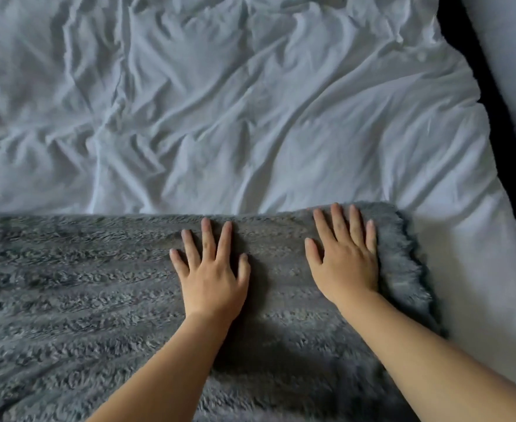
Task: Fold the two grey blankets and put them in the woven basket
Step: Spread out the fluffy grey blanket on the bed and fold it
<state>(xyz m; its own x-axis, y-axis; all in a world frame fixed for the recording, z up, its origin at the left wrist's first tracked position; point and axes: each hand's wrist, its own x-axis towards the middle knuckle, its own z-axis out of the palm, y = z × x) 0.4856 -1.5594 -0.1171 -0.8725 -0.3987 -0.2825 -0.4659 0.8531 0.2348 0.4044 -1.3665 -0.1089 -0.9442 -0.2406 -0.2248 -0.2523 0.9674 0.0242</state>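
The shaggy ribbed grey blanket (83, 284) is pressed flat on the rumpled white bed (250, 117) by left hand (212, 278) and right hand (346, 263), fingers (339, 220) spread apart; edges are best aligned before 1 further fold.

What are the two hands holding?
Nothing is held. The left hand and right hand lie flat, fingers straight, on the fluffy grey ribbed blanket near its right end.

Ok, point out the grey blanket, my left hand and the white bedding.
grey blanket (68, 284), head view, ribbed top surface.
left hand (212, 278), head view, back of the hand.
white bedding (250, 117), head view, wrinkled middle.
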